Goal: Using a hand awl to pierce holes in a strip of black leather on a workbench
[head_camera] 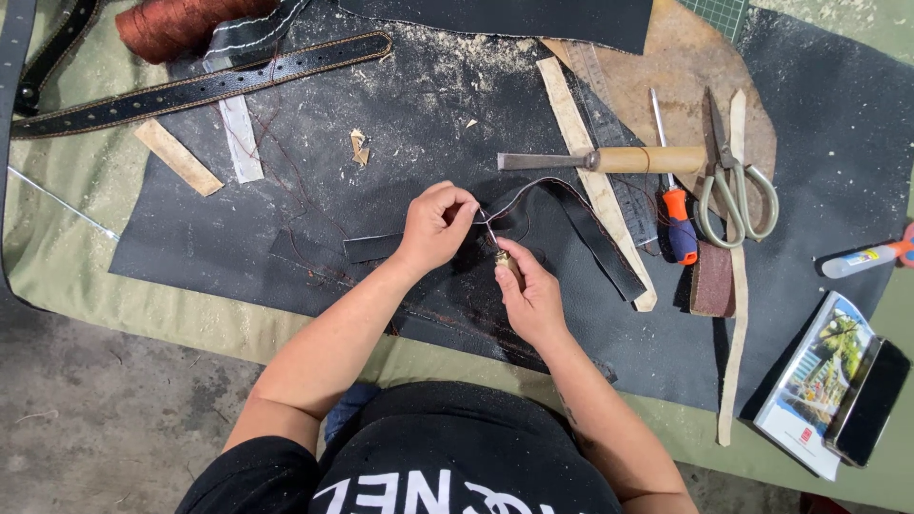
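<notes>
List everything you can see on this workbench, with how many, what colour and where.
leather strap: 1, black with stitched edge, centre, pinched by the left hand
awl: 1, brass-coloured handle, in the right hand
leather sheet: 1, black, covering the bench
belt: 1, black with holes, upper left
thread spool: 1, reddish brown, top left
chisel: 1, wooden handle, right of centre
screwdriver: 1, orange and blue handle, below the chisel
scissors: 1, pale metal, right
glue tube: 1, white with orange cap, far right
booklet: 1, colourful, lower right
phone: 1, black, on the booklet
left hand: 1, centre
right hand: 1, centre
</notes>
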